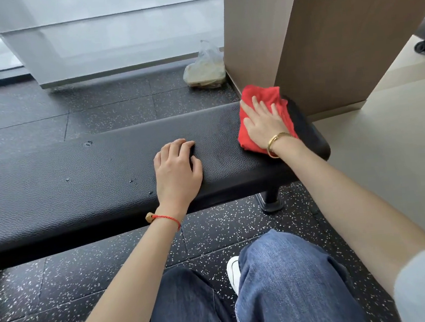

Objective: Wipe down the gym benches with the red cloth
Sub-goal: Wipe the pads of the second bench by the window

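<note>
With the right hand [262, 124] pressing flat-fingered on the red cloth [260, 103] at the counter [76, 175]'s right end — left hand [177, 169] bracing, fingers loosely bent, empty — long overlapping strokes leftward likely suit best.

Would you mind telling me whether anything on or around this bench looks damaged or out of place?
Yes. The bench padding has several small nicks or tears in its black cover, for example near and. A plastic bag also sits on the floor against the wooden pillar, which looks left behind.
</note>
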